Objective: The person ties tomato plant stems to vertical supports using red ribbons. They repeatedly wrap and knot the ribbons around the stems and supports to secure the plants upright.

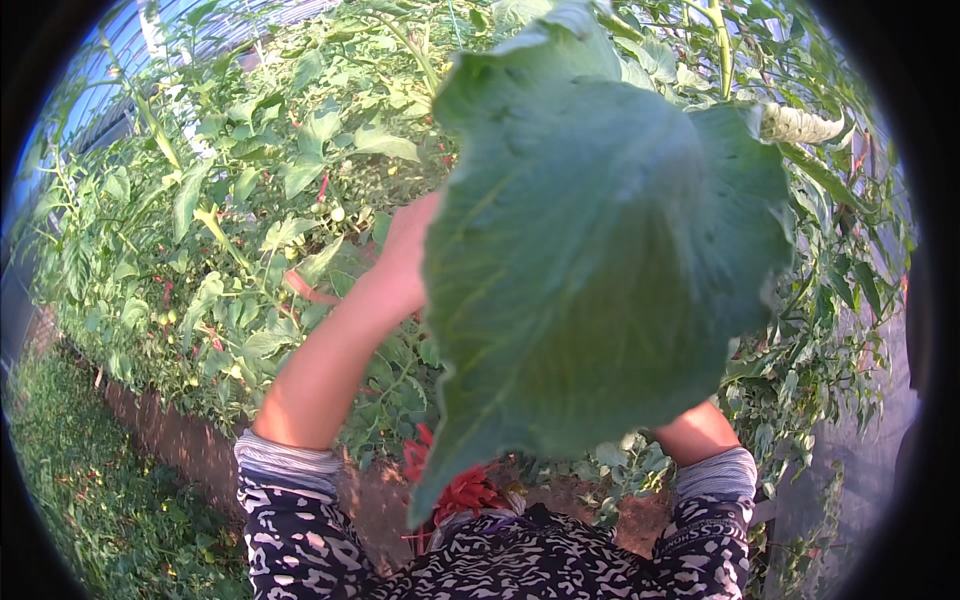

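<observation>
A large green leaf (600, 262), close to the camera, covers the middle of the view. Behind its left edge my left hand (411, 225) reaches in among tomato plants (262, 150); only the wrist and the back of the hand show, its fingers are hidden. A reddish strip (307, 289) lies by the left wrist among the foliage, and I cannot tell whether the hand touches it. My right hand is out of sight behind the leaf, with just the forearm (697, 435) below it. Small green tomatoes (337, 214) hang left of my left hand.
A bunch of red strips (469, 491) sits at my waist. Thick cut stems (221, 232) stand out of the foliage on the left. Bare soil (165, 427) runs beside low green growth (90, 465) at lower left. Grey sheeting (832, 495) borders the plants on the right.
</observation>
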Action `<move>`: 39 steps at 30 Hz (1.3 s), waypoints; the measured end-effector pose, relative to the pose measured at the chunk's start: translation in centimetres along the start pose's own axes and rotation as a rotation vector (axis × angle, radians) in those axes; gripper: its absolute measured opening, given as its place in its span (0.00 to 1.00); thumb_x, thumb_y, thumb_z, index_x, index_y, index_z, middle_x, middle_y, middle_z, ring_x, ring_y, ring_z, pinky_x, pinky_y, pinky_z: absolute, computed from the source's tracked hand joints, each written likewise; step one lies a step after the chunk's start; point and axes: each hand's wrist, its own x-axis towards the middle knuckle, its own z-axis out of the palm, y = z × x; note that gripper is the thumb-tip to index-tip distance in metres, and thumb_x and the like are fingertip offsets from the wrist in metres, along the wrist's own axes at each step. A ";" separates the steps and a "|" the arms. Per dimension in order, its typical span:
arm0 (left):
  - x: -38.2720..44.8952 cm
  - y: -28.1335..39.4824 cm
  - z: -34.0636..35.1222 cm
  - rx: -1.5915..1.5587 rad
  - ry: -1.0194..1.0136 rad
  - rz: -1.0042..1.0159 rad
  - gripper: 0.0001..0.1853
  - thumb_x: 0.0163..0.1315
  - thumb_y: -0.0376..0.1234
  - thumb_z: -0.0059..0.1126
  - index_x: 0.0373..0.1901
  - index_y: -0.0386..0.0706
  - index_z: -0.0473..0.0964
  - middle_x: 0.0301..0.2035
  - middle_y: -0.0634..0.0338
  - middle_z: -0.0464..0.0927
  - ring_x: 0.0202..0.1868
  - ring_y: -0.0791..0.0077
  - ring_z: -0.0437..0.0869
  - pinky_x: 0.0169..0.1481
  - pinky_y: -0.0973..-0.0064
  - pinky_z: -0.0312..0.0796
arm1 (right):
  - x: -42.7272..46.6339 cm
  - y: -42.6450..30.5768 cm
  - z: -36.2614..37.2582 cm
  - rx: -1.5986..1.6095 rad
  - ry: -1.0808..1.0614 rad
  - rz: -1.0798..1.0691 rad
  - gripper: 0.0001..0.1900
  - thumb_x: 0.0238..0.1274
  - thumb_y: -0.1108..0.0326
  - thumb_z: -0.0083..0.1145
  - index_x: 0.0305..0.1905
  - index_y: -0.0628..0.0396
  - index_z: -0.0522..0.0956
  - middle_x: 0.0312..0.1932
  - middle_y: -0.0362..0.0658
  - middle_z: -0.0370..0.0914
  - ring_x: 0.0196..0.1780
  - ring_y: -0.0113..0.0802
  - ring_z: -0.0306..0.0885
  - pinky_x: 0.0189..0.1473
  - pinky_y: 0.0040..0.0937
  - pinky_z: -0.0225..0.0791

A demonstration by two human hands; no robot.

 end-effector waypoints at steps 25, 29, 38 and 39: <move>-2.8 -3.8 -0.6 -0.656 -0.488 -0.360 0.02 0.50 0.25 0.54 0.23 0.40 0.71 0.18 0.74 0.64 0.23 0.88 0.62 0.27 0.84 0.56 | -1.9 -1.8 0.7 -0.251 -0.112 0.184 0.13 0.63 0.63 0.56 0.25 0.56 0.79 0.18 0.33 0.75 0.21 0.17 0.67 0.25 0.21 0.61; -3.8 -5.0 -0.3 -0.598 -0.541 -0.280 0.05 0.47 0.26 0.56 0.21 0.35 0.70 0.25 0.65 0.67 0.26 0.82 0.67 0.32 0.80 0.62 | -1.4 -2.0 0.7 -0.312 -0.110 0.161 0.12 0.61 0.64 0.57 0.25 0.56 0.79 0.18 0.29 0.70 0.23 0.15 0.60 0.26 0.20 0.54; -3.9 -3.7 -1.0 -0.484 -0.538 -0.153 0.08 0.45 0.26 0.56 0.29 0.34 0.77 0.32 0.60 0.66 0.31 0.75 0.71 0.35 0.79 0.65 | -1.5 -1.3 0.1 -0.489 -0.186 0.113 0.12 0.61 0.62 0.57 0.25 0.56 0.79 0.17 0.32 0.72 0.21 0.16 0.63 0.25 0.20 0.59; -4.1 -4.1 -0.9 -0.421 -0.547 -0.138 0.09 0.45 0.26 0.56 0.31 0.34 0.78 0.32 0.60 0.66 0.31 0.75 0.71 0.35 0.78 0.65 | -1.6 -1.6 0.5 -0.485 -0.187 0.169 0.11 0.60 0.62 0.57 0.25 0.55 0.79 0.17 0.33 0.72 0.20 0.17 0.65 0.25 0.20 0.60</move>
